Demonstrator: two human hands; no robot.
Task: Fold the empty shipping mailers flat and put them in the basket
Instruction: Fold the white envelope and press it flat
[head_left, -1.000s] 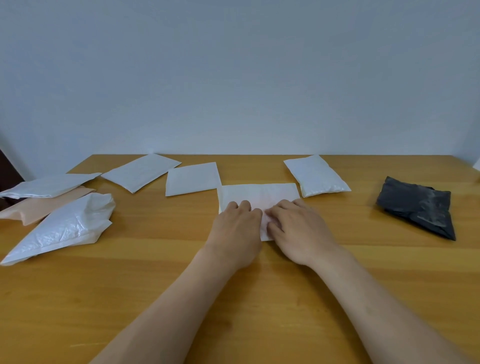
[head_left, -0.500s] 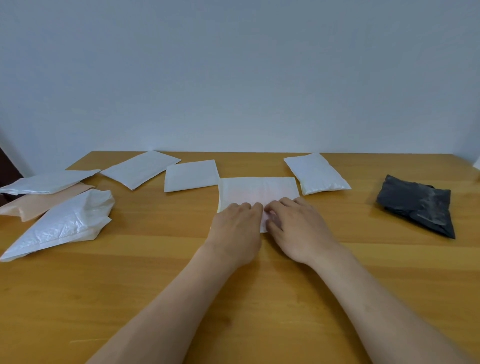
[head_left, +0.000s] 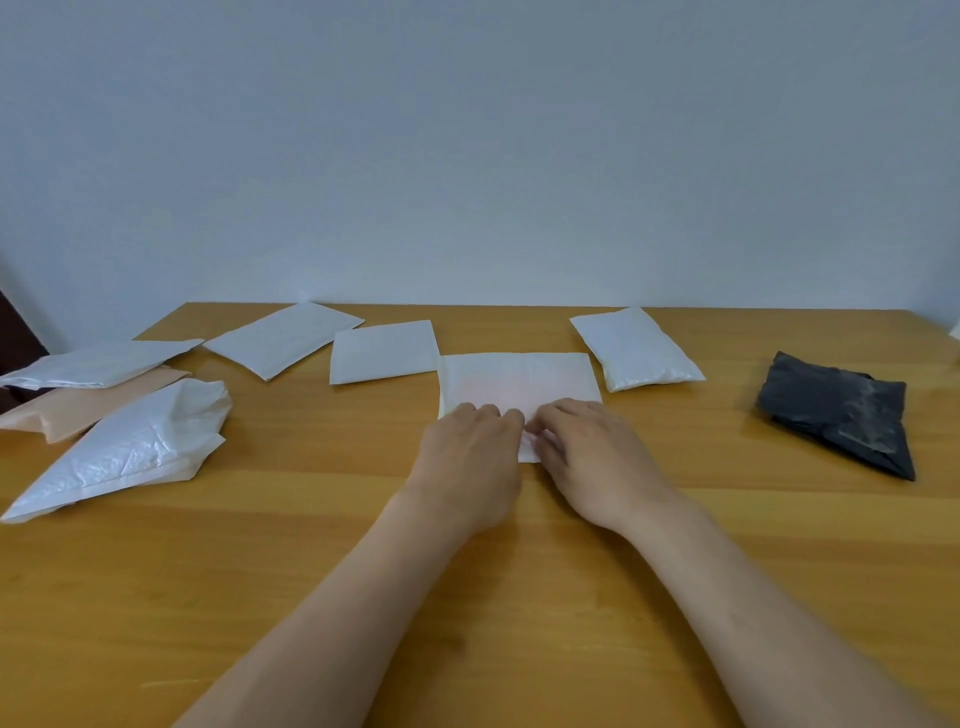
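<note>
Head-worn wide-angle view: the camera looks forward and down across the wooden counter (head_left: 156, 597) toward the plain wall (head_left: 467, 156) that closes its far edge. It sits close over the near edge, so both bare forearms (head_left: 322, 623) enter from the bottom of the frame, and the left hand (head_left: 470, 462) and right hand (head_left: 592, 457) meet just below centre, in the middle ground.
</note>
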